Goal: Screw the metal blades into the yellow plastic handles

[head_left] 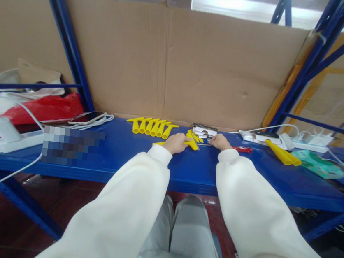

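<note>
My left hand (176, 143) is closed round a yellow T-shaped scraper (193, 144). Its head shows to the right of the fingers, and a bit of yellow handle sticks out on the left. My right hand (221, 142) is pinched at a small dark-and-silver piece (209, 138), too small to name. Just behind the hands sits a black-and-white box (204, 131), with smaller yellow pieces (200, 139) beside it. A red tool (241, 149) lies to the right of my right hand. Several yellow scrapers (150, 127) stand in a row left of my left hand.
Tall cardboard (167, 62) backs the blue table (119, 152). At right lie two yellow cone-shaped handles (282, 154), a green packet (318, 164) and a power strip (309, 146). At left are a phone (88, 118), a red bag (46, 108) and a white power strip (18, 142) with cables.
</note>
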`<state>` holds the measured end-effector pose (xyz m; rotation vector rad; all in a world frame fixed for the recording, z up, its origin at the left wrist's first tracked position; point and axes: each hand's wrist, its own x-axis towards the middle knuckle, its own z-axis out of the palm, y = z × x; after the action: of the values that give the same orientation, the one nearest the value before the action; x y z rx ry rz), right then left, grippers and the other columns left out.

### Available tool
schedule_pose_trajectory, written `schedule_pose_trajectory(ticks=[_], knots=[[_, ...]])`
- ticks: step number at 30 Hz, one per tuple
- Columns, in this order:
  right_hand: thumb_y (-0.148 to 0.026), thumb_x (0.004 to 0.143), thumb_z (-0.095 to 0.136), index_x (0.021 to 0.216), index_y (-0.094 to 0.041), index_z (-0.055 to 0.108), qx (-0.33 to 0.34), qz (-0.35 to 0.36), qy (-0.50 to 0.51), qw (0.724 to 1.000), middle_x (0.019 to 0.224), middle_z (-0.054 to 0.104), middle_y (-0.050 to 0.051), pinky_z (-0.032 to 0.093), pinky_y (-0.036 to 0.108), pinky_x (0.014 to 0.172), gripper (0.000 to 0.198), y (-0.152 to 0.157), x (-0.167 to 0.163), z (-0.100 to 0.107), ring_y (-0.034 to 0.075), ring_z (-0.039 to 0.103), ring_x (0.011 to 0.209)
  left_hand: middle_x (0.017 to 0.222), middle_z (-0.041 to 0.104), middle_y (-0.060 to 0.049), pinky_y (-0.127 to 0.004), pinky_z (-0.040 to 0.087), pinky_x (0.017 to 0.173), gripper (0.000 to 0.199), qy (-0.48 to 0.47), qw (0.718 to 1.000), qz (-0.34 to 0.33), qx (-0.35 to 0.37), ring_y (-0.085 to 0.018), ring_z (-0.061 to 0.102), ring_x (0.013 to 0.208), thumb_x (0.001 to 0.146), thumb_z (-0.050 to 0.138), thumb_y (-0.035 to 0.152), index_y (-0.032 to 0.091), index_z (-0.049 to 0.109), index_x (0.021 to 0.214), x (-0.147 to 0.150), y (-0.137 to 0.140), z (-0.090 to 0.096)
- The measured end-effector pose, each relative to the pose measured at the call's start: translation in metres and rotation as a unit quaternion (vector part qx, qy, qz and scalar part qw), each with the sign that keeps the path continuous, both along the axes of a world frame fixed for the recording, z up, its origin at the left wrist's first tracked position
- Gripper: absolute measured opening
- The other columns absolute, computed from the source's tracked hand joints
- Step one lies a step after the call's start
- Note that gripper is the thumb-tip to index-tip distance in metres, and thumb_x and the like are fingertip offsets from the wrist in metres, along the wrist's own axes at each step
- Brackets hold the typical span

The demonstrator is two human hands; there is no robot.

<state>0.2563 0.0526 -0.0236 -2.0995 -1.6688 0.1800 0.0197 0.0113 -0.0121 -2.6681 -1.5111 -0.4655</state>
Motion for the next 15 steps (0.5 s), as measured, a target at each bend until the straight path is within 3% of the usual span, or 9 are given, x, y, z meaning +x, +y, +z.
schedule_pose_trajectory(ticks=[11, 15], knots=[[-0.027, 0.071, 0.076, 0.083, -0.018, 0.076, 0.029, 0.006, 0.053, 0.998, 0.087, 0.075, 0.01, 0.051, 0.036, 0.087, 0.016, 0.0053, 0.0015, -0.0029, 0.028, 0.068, 0.099, 0.128, 0.068, -0.008, -0.032, 0.047, 0.104, 0.043, 0.002, 1.0, -0.009, 0.0, -0.025, 0.061, 0.123, 0.092, 0.059, 0.025, 0.027, 0.064, 0.135, 0.0001, -0.0011, 0.0006], [-0.027, 0.074, 0.072, 0.075, -0.014, 0.074, 0.079, 0.042, 0.126, 0.988, 0.075, 0.073, 0.008, 0.052, 0.033, 0.08, 0.013, 0.0034, -0.0052, 0.0023, 0.024, 0.069, 0.086, 0.129, 0.067, -0.007, -0.032, 0.046, 0.104, 0.043, 0.007, 1.0, -0.019, 0.001, -0.025, 0.061, 0.124, 0.092, 0.061, 0.024, 0.028, 0.065, 0.134, 0.0017, -0.0042, 0.0025]])
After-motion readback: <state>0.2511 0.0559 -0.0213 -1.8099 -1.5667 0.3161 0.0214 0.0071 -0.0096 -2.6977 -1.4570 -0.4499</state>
